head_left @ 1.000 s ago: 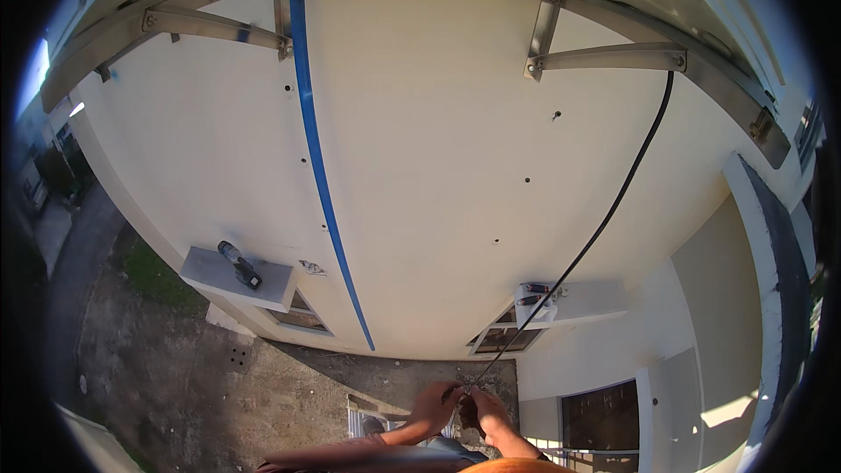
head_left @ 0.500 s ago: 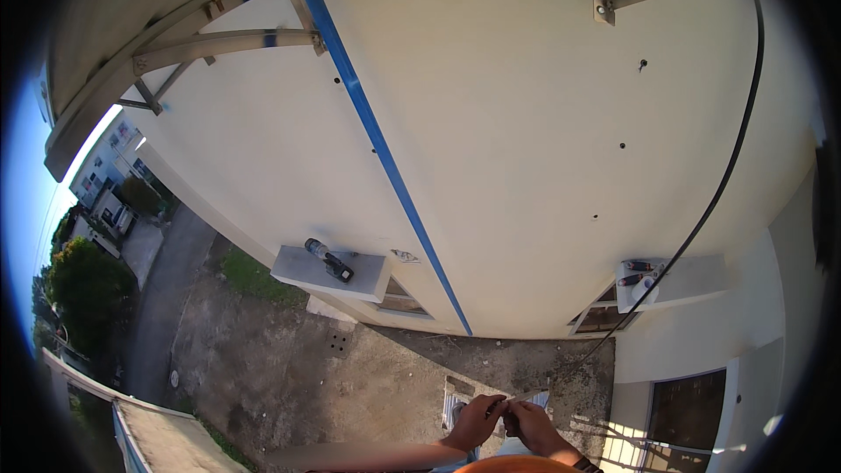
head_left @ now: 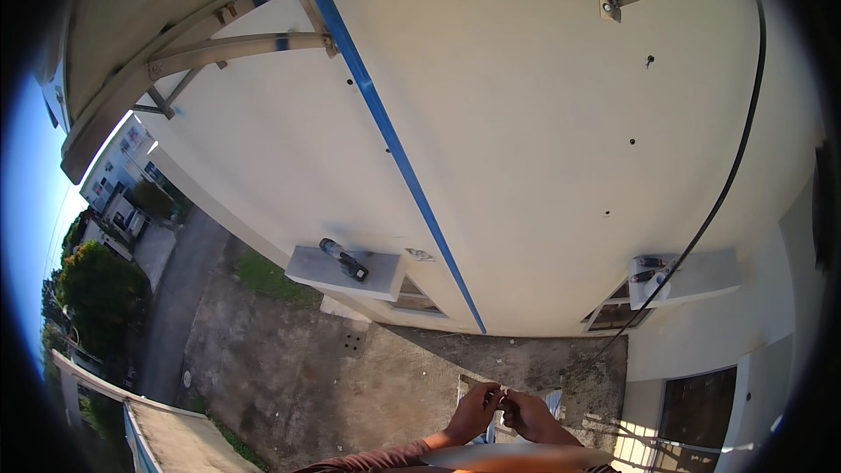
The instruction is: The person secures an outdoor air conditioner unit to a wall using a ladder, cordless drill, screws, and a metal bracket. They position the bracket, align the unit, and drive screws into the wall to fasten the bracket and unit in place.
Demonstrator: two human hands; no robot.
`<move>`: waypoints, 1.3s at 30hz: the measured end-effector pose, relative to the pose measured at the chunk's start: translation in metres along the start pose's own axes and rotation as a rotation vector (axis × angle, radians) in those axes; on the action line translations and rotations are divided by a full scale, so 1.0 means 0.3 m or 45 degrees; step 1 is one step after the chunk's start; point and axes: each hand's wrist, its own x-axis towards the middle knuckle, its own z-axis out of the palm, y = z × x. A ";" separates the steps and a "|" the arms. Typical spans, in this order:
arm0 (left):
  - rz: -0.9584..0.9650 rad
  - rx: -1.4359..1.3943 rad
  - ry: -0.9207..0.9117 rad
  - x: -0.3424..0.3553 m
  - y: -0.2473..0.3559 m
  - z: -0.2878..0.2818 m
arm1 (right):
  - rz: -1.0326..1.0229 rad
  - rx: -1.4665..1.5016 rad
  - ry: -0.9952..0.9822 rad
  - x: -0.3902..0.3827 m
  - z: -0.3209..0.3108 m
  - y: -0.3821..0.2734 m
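My left hand and my right hand meet at the bottom centre, fingers curled and touching round a small pale item between them that I cannot make out. A striped metal ladder shows behind and below them. A black cable runs down the right side of the view, its lower part passing a little up and right of my hands. A long blue strip crosses the white wall above them.
Steel brackets stand out from the wall overhead. A cordless drill lies on the left ledge; small tools sit on the right ledge. Far below are concrete ground and a road, with a tree at left.
The view has swung round, so wall, ledges and cable sit further right and more street shows at left. My joined hands have shifted right in the picture, off the line of the cable.
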 end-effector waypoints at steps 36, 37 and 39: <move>0.399 -0.292 -0.117 0.228 0.395 0.147 | -0.957 -0.319 0.636 -0.324 0.195 -0.265; 0.408 -0.276 -0.123 0.219 0.400 0.142 | -0.928 -0.263 0.533 -0.326 0.190 -0.264; 0.451 -0.262 -0.114 0.211 0.403 0.136 | -0.862 -0.116 0.476 -0.330 0.187 -0.258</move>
